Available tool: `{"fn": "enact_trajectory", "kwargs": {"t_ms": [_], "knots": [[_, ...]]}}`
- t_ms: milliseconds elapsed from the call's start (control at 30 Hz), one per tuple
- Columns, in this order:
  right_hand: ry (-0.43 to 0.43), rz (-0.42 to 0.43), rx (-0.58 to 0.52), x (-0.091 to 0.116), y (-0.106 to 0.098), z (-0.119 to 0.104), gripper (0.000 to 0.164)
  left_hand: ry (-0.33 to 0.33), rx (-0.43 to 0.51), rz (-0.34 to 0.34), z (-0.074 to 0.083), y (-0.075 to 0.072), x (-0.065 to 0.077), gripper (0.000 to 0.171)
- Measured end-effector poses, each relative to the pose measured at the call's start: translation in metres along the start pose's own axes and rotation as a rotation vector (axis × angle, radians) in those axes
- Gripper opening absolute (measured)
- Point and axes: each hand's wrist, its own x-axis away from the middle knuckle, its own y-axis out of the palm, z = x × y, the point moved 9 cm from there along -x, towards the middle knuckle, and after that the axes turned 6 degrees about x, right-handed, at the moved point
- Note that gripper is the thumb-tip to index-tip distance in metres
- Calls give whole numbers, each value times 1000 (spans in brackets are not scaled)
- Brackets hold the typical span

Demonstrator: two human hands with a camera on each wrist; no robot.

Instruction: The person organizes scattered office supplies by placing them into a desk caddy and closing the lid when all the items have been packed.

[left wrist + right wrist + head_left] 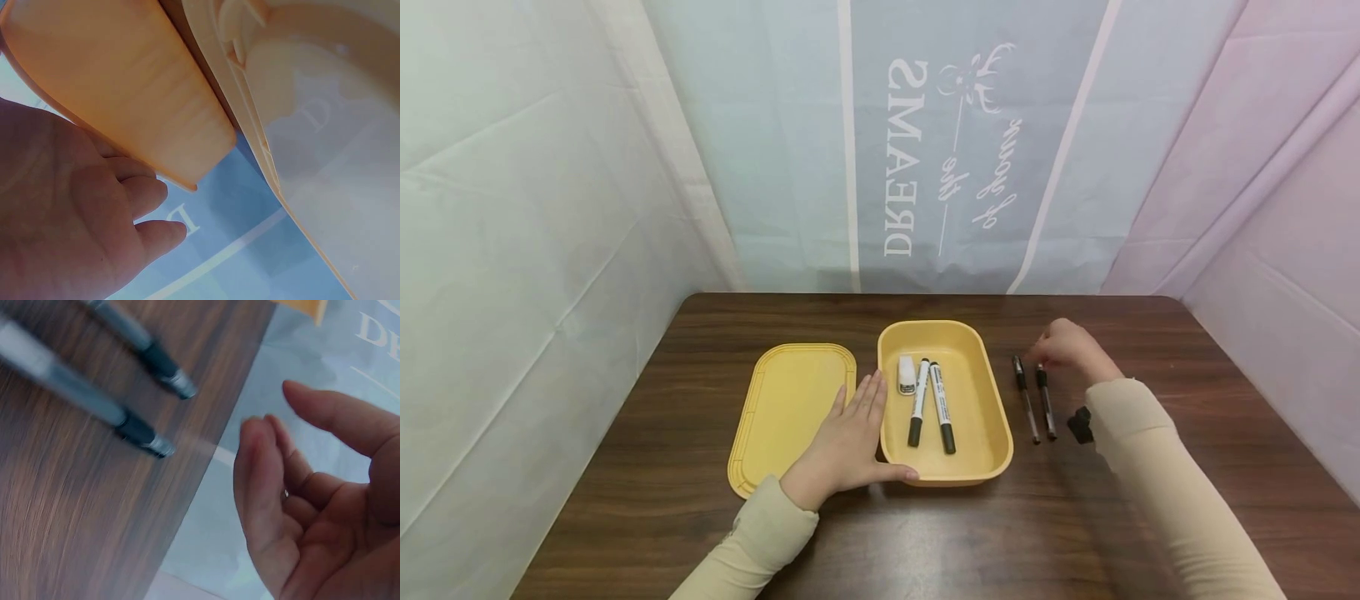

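A yellow plastic box (pixel 976 417) stands on the table. My left hand (pixel 847 443) rests against its left side with the fingers stretched along the wall and the thumb on the front rim. Inside lie two white markers with black caps, a left marker (pixel 919 404) and a right marker (pixel 941 408), beside a small white bottle-like item (pixel 907 374). To the right of the box are two clear pens with black grips, one pen (pixel 1028 402) left of the other pen (pixel 1047 403). Over their far ends hovers my right hand (pixel 1070 348), holding nothing, its thumb apart from the bent fingers (pixel 257 481).
A yellow lid (pixel 786 417) lies flat on the table, left of the box. Near the right sleeve sits a small black object (pixel 1080 425), partly covered by it. The dark wooden table (pixel 940 542) ends at a hanging printed cloth (pixel 805 167) behind.
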Motion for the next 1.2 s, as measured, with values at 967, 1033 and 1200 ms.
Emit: {"fn": "enact_trajectory", "kwargs": {"t_ms": [967,1033,1200], "knots": [[199,74,127,-4,26,42,27,-3,-20,-14,1,-3,-2,125],[184,87,93,-5,26,42,27,-7,-21,-16,1,-4,-2,125],[170,99,49,-8,25,46,22,-5,-17,-14,1,-5,-3,125]]}}
